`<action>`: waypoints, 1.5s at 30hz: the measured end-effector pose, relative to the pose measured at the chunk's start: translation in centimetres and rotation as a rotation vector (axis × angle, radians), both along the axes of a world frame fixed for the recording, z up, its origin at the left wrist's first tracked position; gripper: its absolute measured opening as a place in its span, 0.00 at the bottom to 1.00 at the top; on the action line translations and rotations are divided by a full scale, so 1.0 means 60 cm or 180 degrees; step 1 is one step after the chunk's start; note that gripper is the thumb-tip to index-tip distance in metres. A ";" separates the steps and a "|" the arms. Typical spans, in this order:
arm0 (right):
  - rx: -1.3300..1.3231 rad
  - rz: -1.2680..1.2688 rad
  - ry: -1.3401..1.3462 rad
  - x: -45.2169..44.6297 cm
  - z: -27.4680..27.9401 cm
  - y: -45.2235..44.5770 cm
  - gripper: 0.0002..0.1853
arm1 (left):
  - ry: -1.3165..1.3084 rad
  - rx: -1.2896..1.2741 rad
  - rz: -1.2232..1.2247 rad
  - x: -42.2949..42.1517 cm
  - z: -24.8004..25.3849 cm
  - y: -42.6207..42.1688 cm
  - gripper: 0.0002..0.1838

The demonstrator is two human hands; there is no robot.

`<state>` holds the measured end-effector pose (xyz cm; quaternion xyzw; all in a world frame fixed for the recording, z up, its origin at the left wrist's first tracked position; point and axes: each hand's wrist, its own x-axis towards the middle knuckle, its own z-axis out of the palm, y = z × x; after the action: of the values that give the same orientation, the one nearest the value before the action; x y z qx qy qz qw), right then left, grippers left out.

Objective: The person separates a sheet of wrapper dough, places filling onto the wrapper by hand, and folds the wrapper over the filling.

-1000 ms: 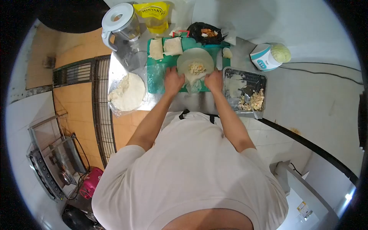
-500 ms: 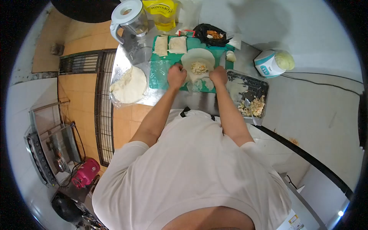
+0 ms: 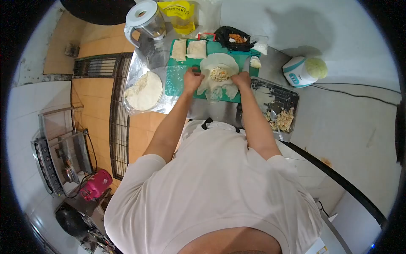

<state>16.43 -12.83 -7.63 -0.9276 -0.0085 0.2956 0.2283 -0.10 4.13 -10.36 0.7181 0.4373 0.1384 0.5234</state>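
A thin round pastry wrapper point(image 3: 219, 61) lies spread on the green cutting board point(image 3: 174, 84), with a mound of chopped filling point(image 3: 219, 74) at its middle. At the wrapper's left edge is my left hand point(image 3: 193, 79), thumb and fingertips closed at the rim. My right hand point(image 3: 242, 79) pinches the right edge beside the filling. The near part of the wrapper looks wrinkled and partly see-through between my hands. Two folded filled parcels point(image 3: 196, 49) rest at the board's far left corner.
A stack of round wrappers point(image 3: 146, 93) sits on plastic at left. To the right stands a dark tray point(image 3: 275, 95) with filling and a spoon point(image 3: 275, 120). Behind are a blender jug point(image 3: 146, 21), a yellow pouch point(image 3: 181, 16) and a black bag point(image 3: 232, 37). A white appliance point(image 3: 301, 71) stands far right.
The wrapper's near edge has come down from against the filling and now spreads toward me, uncovering more filling. My left hand's fingers have loosened and lifted slightly.
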 end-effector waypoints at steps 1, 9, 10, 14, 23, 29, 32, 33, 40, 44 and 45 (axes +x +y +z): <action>0.0036 0.0003 -0.0105 0.001 -0.008 -0.003 0.23 | 0.0038 -0.0162 -0.0052 0.000 0.001 0.000 0.26; -0.0294 0.0472 0.0017 0.014 0.009 -0.002 0.25 | 0.0383 -0.0038 -0.0349 0.004 -0.011 0.006 0.20; -0.0356 0.0544 0.0007 0.013 0.014 -0.002 0.25 | 0.0399 0.0006 -0.0365 0.005 -0.010 0.006 0.20; -0.0313 0.0824 0.0078 0.013 0.016 -0.009 0.24 | 0.0340 0.0160 -0.0552 0.006 0.010 0.003 0.18; 0.0495 0.1284 0.0095 -0.008 0.056 -0.001 0.28 | 0.0164 -0.0157 -0.0748 0.044 0.065 -0.029 0.13; 0.0670 0.1390 0.0096 -0.012 0.047 0.009 0.26 | 0.0181 0.0276 -0.1068 0.061 0.055 -0.039 0.12; 0.0832 0.1426 0.0044 -0.011 0.035 0.010 0.25 | 0.0170 0.0478 -0.1186 0.067 0.049 -0.040 0.12; 0.0807 0.1461 0.0033 -0.010 0.037 0.013 0.24 | 0.0172 0.0515 -0.1230 0.068 0.050 -0.039 0.12; 0.1028 0.1727 0.0074 -0.002 0.014 0.018 0.22 | 0.0036 0.0545 -0.1358 0.070 0.036 -0.034 0.15; 0.1111 0.1752 0.0173 0.003 -0.004 0.020 0.20 | -0.0022 0.0432 -0.1361 0.067 0.029 -0.032 0.14; 0.1187 0.1723 0.0278 0.004 -0.003 0.021 0.19 | -0.0106 0.0548 -0.1378 0.066 0.031 -0.031 0.13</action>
<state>16.70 -11.56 -7.81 -0.8204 -0.2988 0.3783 0.3075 3.88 2.29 -8.50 0.8348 0.2509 0.0716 0.4849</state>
